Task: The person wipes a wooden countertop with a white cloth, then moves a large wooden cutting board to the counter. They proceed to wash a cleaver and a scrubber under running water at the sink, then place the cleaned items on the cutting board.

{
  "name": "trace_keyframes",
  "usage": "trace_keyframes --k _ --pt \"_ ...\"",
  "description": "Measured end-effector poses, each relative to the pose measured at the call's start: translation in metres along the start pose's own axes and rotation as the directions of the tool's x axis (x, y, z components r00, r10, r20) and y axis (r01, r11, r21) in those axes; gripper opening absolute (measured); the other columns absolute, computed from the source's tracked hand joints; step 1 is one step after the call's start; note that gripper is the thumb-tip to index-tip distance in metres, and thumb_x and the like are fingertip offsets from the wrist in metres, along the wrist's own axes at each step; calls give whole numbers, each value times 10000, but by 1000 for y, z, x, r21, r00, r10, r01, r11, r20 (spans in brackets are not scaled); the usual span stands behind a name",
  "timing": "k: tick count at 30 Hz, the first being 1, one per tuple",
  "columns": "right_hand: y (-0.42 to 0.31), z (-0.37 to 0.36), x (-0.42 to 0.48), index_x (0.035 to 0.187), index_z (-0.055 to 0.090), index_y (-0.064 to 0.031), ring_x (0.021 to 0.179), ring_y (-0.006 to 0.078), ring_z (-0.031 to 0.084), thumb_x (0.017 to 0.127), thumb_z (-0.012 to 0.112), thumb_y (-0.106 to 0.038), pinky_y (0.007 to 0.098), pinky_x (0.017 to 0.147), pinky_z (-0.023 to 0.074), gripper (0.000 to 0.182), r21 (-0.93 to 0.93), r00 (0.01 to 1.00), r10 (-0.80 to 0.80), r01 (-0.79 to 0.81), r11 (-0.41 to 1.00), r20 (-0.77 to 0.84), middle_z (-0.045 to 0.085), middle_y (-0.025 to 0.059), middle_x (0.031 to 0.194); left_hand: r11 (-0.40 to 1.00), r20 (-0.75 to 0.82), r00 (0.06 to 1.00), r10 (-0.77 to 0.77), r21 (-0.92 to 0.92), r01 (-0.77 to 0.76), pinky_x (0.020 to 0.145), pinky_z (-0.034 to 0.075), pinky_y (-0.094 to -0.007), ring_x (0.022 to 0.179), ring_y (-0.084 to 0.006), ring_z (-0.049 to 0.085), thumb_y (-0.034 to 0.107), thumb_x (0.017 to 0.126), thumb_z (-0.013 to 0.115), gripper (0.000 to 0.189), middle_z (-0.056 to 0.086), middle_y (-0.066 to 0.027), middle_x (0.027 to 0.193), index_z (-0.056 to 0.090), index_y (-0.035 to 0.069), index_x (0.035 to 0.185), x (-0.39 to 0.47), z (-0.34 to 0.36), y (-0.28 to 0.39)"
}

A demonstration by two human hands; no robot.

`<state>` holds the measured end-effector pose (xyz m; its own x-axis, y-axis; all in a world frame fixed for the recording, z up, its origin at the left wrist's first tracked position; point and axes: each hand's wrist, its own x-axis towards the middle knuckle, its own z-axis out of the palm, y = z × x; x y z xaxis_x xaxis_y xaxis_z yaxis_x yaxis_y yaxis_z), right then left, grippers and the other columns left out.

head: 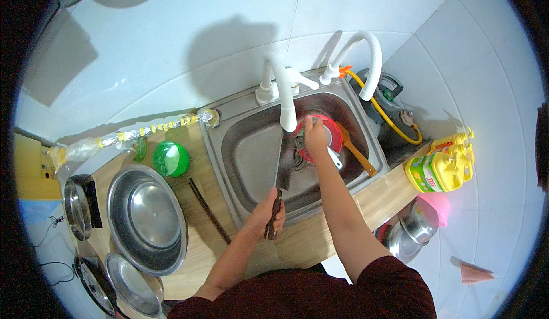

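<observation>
My left hand grips the dark handle of a kitchen knife. The blade points away from me over the sink basin, its far end near the mouth of a white faucet. My right hand is closed around a grey-green scouring pad, to the right of the blade and apart from it. Below that hand, a red plastic basin or strainer sits in the stainless steel sink, partly covered by my hand. A white handle and a wooden spatula lie beside it.
Left of the sink are dark chopsticks, a green bowl and a large steel basin. A second white curved spout and a yellow hose are at right. Yellow detergent jugs stand near the right wall.
</observation>
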<state>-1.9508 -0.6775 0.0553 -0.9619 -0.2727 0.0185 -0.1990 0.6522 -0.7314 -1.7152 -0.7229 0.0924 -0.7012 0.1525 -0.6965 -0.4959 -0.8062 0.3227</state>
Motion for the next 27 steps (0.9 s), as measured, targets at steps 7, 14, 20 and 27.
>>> trace_keyframes --k 7,14,20,27 --pt "-1 8 -78 1182 354 88 1094 355 437 841 469 -366 377 926 327 580 433 916 70 -253 865 395 444 278 1143 797 -203 912 357 575 -184 402 371 -349 413 -179 452 348 884 439 323 433 -50 517 426 36 801 29 5 -1" --pt "-10 33 -91 1123 348 18 967 300 525 700 660 -158 364 819 403 554 270 990 132 -142 952 53 514 202 1024 243 -43 680 732 949 -202 513 422 -445 548 -438 511 282 825 532 361 542 -211 621 429 -63 862 36 -9 -27" --pt "5 21 -7 931 477 25 779 278 572 668 691 -182 358 733 442 398 496 988 142 -92 864 -64 573 156 827 215 -98 806 583 976 -37 491 440 -401 542 -363 553 241 825 531 361 536 -179 588 381 -55 965 12 9 -30" --pt "10 31 -2 960 512 -8 755 239 571 757 619 -134 317 714 433 262 635 995 -8 67 770 -96 582 127 812 948 260 912 318 -81 -308 375 387 -241 455 -107 452 140 833 507 500 484 -69 720 241 122 1255 3 -2 -1"
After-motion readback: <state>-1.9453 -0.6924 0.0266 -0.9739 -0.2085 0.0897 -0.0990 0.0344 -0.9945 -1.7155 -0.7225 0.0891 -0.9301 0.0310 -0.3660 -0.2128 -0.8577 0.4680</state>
